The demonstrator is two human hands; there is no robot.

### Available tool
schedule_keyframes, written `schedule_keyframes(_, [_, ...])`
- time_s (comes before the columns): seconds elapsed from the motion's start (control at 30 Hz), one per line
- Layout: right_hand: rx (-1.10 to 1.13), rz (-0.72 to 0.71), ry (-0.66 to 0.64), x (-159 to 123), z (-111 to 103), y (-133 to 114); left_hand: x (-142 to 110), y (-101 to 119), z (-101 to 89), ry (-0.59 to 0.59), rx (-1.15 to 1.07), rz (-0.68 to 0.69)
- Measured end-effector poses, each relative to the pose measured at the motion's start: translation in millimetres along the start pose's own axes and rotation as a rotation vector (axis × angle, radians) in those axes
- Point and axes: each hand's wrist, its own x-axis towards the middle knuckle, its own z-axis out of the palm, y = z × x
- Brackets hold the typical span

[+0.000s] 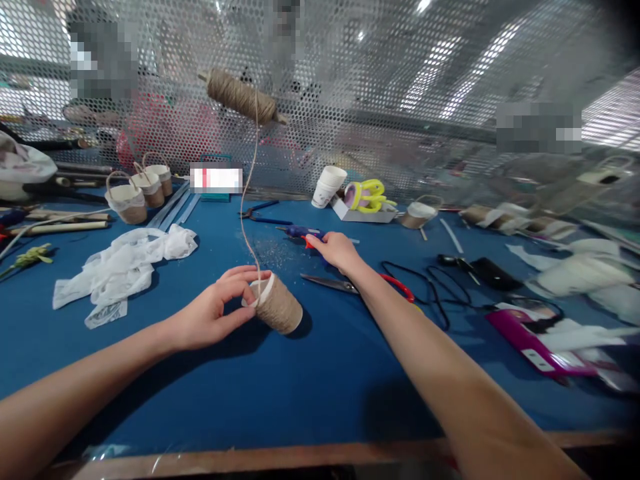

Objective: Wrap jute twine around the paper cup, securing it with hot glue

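A paper cup wrapped in brown twine point(281, 308) lies tilted on the blue table, its white rim facing left. My left hand point(213, 308) grips it by the rim, fingers over the edge and thumb below. From the cup a loose twine strand point(243, 200) climbs to a twine spool point(240, 97) hung before the perforated metal screen. Beyond the cup, my right hand point(340, 251) is closed around a blue hot glue gun point(299, 231) with a red trigger. The gun's nozzle points left, and part of its body is hidden by the fingers.
Scissors point(333, 283) lie under my right forearm, and pliers point(267, 218) behind the glue gun. White lace point(125, 263) and several small handled baskets point(133, 212) are at left. White paper cups point(329, 187) stand at the back. A black cord point(440, 293) and purple device point(525, 343) lie right.
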Motion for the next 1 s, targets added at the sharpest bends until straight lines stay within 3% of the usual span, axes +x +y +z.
schedule_keyframes(0.13, [-0.044, -0.048, 0.093, -10, -1, -13, 0, 1, 0.0, -0.007, 0.001, 0.000])
schedule_keyframes(0.2, [-0.007, -0.113, 0.063, -23, -3, -25, 0, 1, -0.1, -0.007, -0.002, 0.006])
schedule_keyframes(0.27, [0.066, -0.206, -0.085, -38, -2, -40, 0, 2, 0.1, -0.013, -0.003, 0.010])
schedule_keyframes(0.37, [0.231, -0.323, -0.413, -59, 4, -61, 0, 3, 0.9, -0.023, 0.003, 0.010])
schedule_keyframes(0.43, [0.484, -0.333, -0.694, -68, 10, -71, 0, 5, 1.4, -0.027, 0.006, 0.006])
schedule_keyframes(0.5, [0.763, -0.296, -0.862, -72, 13, -76, 0, 6, 1.7, -0.035, 0.003, -0.008])
schedule_keyframes(0.53, [0.876, -0.278, -0.867, -73, 13, -76, 0, 6, 1.6, -0.039, -0.001, -0.018])
schedule_keyframes(0.63, [1.004, -0.292, -0.663, -77, 6, -73, -1, 5, 0.4, -0.035, -0.034, -0.050])
schedule_keyframes(0.83, [0.898, -0.356, -0.368, -97, -18, -56, -1, -1, -1.9, -0.016, -0.109, -0.095])
schedule_keyframes(1.0, [0.845, -0.368, -0.238, -106, -17, -49, -1, 1, -0.7, -0.017, -0.112, -0.100])
